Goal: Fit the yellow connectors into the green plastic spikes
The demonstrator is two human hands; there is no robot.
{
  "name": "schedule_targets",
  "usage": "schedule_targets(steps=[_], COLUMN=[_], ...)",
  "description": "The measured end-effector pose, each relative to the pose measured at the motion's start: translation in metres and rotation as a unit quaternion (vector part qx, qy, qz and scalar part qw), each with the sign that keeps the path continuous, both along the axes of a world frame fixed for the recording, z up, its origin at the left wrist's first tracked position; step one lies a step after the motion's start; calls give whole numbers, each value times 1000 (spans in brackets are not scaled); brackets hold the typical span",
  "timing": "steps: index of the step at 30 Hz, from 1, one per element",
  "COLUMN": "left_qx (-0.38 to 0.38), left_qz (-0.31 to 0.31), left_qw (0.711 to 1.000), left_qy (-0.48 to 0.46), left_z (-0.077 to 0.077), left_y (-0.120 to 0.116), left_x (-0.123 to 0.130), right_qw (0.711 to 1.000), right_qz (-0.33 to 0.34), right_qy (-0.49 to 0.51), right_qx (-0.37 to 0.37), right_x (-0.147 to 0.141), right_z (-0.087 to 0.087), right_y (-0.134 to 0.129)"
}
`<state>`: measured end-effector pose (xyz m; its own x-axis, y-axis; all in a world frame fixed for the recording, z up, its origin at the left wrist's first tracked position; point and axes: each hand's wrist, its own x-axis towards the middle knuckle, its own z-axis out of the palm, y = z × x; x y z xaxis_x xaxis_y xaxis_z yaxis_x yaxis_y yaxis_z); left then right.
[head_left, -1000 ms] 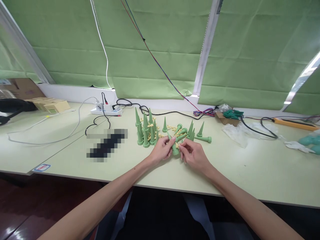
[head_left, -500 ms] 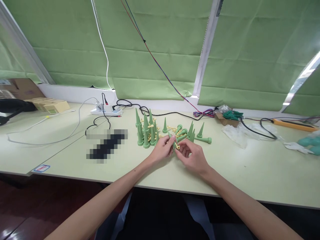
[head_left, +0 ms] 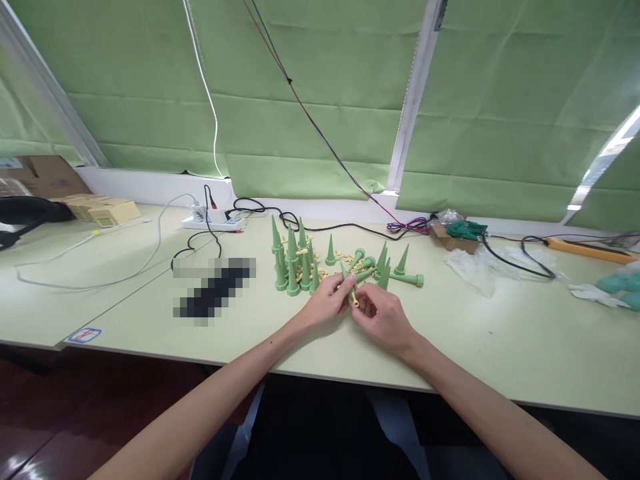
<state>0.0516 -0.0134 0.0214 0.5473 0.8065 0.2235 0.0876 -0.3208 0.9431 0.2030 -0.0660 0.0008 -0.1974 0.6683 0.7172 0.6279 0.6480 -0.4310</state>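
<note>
My left hand [head_left: 330, 297] is closed around a green cone [head_left: 344, 270], whose tip points up and away between thumb and fingers. At the cone's near end a small yellow piece [head_left: 355, 302] sticks out toward me. The thumb and index finger of my right hand [head_left: 383, 312] pinch at this yellow piece. Just beyond my hands, several green cones [head_left: 293, 283] stand upright in a cluster on the left. More cones, some lying [head_left: 407, 279] and some upright [head_left: 401, 261], are on the right. Small yellow pieces [head_left: 345, 257] lie scattered between them.
The pale table [head_left: 500, 340] carries a power strip [head_left: 215, 219] with black cables at the back left and a pixelated dark item [head_left: 215, 290] nearer. Yellow boxes [head_left: 115, 212] sit far left. At the right are a small carton [head_left: 455, 240], plastic bags [head_left: 473, 270] and an orange bar [head_left: 590, 251].
The yellow piece at the cone's end has turned, with its open end now facing me. My right fingers have shifted slightly at it; my left hand still holds the cone.
</note>
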Motion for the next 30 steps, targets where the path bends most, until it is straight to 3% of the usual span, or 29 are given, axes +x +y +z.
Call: schedule_targets(steps=[12, 30], left_qx=[31, 22], left_qz=[-4, 15], left_qw=[999, 999], left_qy=[21, 21], left_z=[-3, 1], left_y=[3, 0], left_x=[-1, 1], right_qw=[1000, 1000], right_qz=[26, 4], right_qy=[0, 24], right_qx=[-11, -15], right_x=[1, -1], right_z=[-1, 2], right_y=[1, 0])
